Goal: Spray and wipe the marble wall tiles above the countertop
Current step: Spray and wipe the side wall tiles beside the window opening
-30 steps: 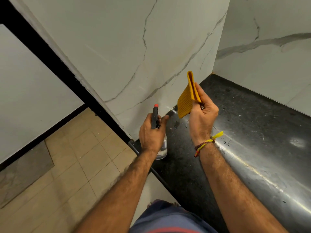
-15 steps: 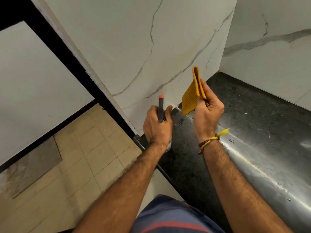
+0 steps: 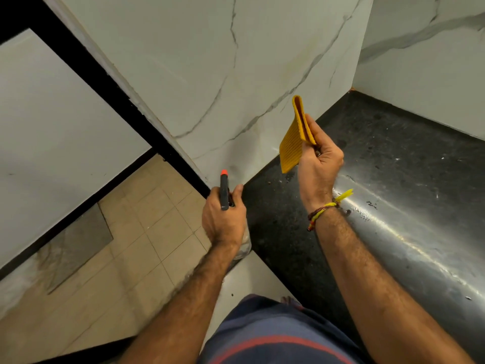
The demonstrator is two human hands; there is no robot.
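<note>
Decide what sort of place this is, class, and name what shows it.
Probably a home kitchen, or else a bathroom: a dark stone countertop sits in a corner of veined marble wall tiles, with a beige tiled floor below.

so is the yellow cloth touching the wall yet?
No, the folded yellow cloth is held up in the right hand, clear of the marble wall.

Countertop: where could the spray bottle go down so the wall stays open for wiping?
The black countertop is bare from the right hand back to the corner of the marble walls. Its near-left end is crowded: the left hand with the spray bottle, and the yellow cloth just above.
</note>
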